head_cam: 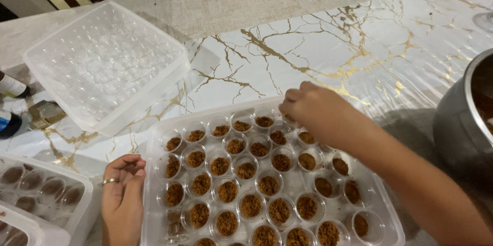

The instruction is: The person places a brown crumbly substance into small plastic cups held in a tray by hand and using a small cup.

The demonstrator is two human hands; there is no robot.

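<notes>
In the head view, a clear plastic tray [154, 194] sat on the marble-patterned table [328, 46], filled with rows of small clear cups [246, 166], each holding a brown crumbly filling. The right hand [313, 110] reached in from the lower right, its forearm crossing over the tray's right side, and hovered at the tray's far edge. Its fingers were bunched together, tips turned down over a cup in the back row; whether they pinched anything could not be told, since the knuckles hid the tips. The left hand [123, 194], a ring on one finger, rested against the tray's near left edge, fingers loosely curled and grasping nothing, apparently steadying the tray.

The likeliest mishap, as a judgement, was the right forearm brushing the cups beneath it and tipping them or scattering crumbs, because it hung low over several rows. A push from the left hand could also slide the tray on the glossy surface.

An empty clear lid or tray [102, 61] lay well apart at the upper left, another tray of darker-filled cups [41, 189] stood at the left edge, and a metal pot [457, 123] stood at the right.
</notes>
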